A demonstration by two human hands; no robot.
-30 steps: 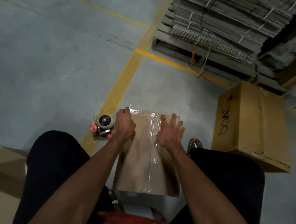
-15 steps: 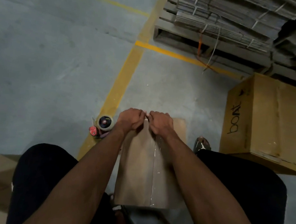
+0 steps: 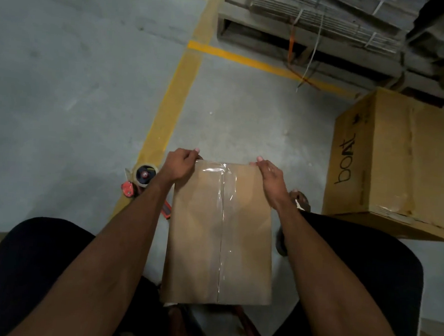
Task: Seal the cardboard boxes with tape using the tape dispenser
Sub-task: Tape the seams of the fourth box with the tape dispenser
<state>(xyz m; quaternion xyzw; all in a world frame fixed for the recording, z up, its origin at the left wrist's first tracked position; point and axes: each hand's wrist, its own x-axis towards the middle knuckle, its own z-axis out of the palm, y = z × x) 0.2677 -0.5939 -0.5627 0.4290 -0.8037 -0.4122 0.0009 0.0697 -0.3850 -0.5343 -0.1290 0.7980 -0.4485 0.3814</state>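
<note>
tape dispenser [image 3: 143, 180] partly behind the left forearm, fingers [image 3: 196, 150] curled past the box [image 3: 221, 232] far edge, pallet [image 3: 314, 38] cropped at top

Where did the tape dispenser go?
The tape dispenser sits on the floor by the yellow line, just left of the left hand gripping the box.

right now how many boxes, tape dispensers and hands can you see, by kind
Assembled cardboard boxes: 2, the taped box being held and the printed box on the right
Tape dispensers: 1, tape dispenser on the floor
Hands: 2, left hand and right hand, gripping the taped box's far corners
Total: 5
</note>
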